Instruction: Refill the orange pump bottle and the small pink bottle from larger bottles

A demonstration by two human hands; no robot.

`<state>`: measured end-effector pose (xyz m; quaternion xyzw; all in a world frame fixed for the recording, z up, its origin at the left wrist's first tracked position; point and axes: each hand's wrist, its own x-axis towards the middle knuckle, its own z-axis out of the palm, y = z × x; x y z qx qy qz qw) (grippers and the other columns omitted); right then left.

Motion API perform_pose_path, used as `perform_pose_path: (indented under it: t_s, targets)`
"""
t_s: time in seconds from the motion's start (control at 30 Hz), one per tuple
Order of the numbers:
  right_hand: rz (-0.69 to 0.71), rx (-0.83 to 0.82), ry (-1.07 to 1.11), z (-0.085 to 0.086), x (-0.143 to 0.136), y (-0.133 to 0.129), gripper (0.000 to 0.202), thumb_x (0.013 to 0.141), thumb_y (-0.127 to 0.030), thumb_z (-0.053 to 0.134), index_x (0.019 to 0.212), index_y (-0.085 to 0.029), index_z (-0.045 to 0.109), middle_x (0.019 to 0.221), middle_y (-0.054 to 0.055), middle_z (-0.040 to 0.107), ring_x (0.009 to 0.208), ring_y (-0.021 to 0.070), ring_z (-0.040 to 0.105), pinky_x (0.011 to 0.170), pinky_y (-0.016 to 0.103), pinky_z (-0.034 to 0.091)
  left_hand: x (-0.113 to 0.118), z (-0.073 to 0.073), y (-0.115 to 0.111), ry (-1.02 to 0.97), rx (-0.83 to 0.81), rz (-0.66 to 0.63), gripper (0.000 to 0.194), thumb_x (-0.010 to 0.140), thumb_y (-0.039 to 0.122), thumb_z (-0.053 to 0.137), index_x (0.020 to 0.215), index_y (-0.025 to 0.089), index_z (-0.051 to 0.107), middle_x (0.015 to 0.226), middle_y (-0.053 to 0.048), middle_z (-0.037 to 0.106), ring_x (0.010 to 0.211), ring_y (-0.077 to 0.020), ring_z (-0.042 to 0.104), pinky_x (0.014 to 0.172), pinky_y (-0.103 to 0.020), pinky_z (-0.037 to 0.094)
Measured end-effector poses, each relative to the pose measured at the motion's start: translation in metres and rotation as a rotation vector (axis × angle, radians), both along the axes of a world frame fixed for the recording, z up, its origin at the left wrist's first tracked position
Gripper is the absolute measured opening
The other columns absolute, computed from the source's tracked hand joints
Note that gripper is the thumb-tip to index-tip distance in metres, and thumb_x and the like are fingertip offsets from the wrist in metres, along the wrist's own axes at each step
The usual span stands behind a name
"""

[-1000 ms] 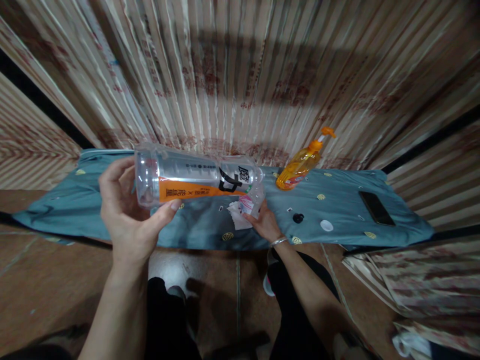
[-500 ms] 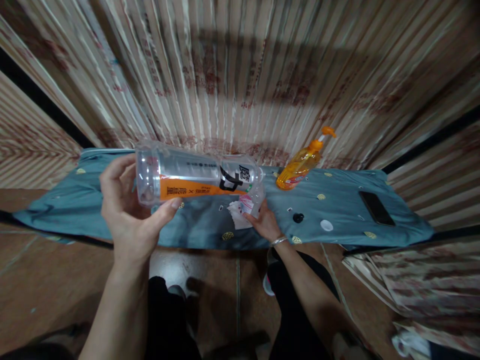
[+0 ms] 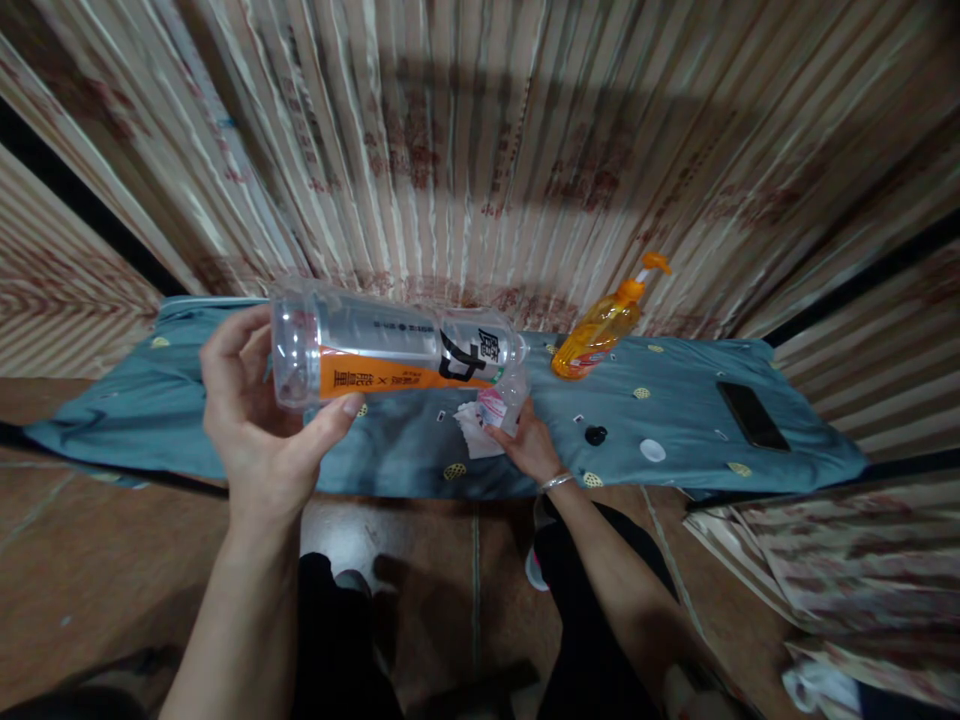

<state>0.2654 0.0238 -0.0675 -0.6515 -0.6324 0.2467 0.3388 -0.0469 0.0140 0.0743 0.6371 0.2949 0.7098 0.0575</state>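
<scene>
My left hand (image 3: 262, 410) grips a large clear plastic bottle (image 3: 390, 345) near its base, thumb below and fingers behind. The bottle lies nearly level in the air, its silver and orange label facing me and its neck pointing right. Beneath the neck, my right hand (image 3: 531, 440) closes round a small clear plastic container with a pink label (image 3: 493, 408); its exact kind is partly hidden. A white paper piece (image 3: 474, 437) shows beside those fingers, and I cannot tell if they hold it. Whether the bottle's neck touches the container is unclear.
A pump bottle of orange liquid (image 3: 600, 330) leans on the blue-green cloth (image 3: 405, 450) over the narrow table. To the right lie a small black piece (image 3: 596, 435), a white round piece (image 3: 652, 451) and a dark phone (image 3: 752, 416). A striped curtain (image 3: 465, 150) hangs behind.
</scene>
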Motion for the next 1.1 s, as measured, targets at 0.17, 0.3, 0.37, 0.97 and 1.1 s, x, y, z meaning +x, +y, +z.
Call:
perform_pose_path:
  t_s: [0.17,0.3,0.37,0.97,1.1]
  targets:
    - [-0.001,-0.002,0.008,0.0020,-0.0002,-0.0006,0.067,0.090,-0.033,0.085,0.150,-0.019,0.059,0.121,0.013,0.086,0.112,0.0372,0.087,0.106,0.053,0.070,0.0008,0.0011,0.0010,-0.006,0.017,-0.011,0.086,0.072,0.051,0.108,0.146,0.026,0.073,0.133,-0.007,0.077,0.121,-0.0257,0.077,0.097,-0.040,0.071]
    - [-0.004,0.007,0.012,0.0023,0.0000,-0.0008,0.066,0.090,-0.033,0.084,0.150,-0.020,0.060,0.119,0.011,0.086,0.112,0.0365,0.086,0.103,0.052,0.070,0.0005,0.0013,0.0020,0.009,0.023,-0.006,0.085,0.073,0.052,0.107,0.147,0.028,0.073,0.133,-0.006,0.077,0.121,-0.0249,0.077,0.094,-0.037,0.070]
    - [-0.003,-0.003,0.009,0.0022,0.0002,-0.0006,0.066,0.090,-0.033,0.083,0.150,-0.019,0.060,0.119,0.012,0.085,0.111,0.0368,0.087,0.103,0.052,0.070,0.0008,0.0012,0.0019,0.005,0.003,0.019,0.087,0.070,0.057,0.107,0.146,0.029,0.073,0.132,-0.006,0.076,0.119,-0.0260,0.078,0.096,-0.041,0.070]
    - [-0.004,-0.057,-0.004,0.0069,-0.0013,-0.0008,0.069,0.092,-0.035,0.085,0.152,-0.016,0.057,0.130,0.018,0.086,0.120,0.0399,0.086,0.108,0.056,0.068,0.0032,0.0040,0.0028,-0.016,0.000,0.023,0.089,0.067,0.059,0.107,0.143,0.026,0.073,0.130,-0.006,0.075,0.118,-0.0264,0.077,0.100,-0.046,0.069]
    - [-0.010,-0.030,-0.010,0.0039,-0.0011,-0.0007,0.067,0.092,-0.033,0.086,0.152,-0.019,0.058,0.128,0.016,0.086,0.117,0.0380,0.086,0.107,0.055,0.069,0.0025,0.0028,0.0032,-0.025,0.017,-0.018,0.090,0.069,0.054,0.109,0.144,0.023,0.072,0.132,-0.007,0.074,0.119,-0.0268,0.077,0.106,-0.048,0.069]
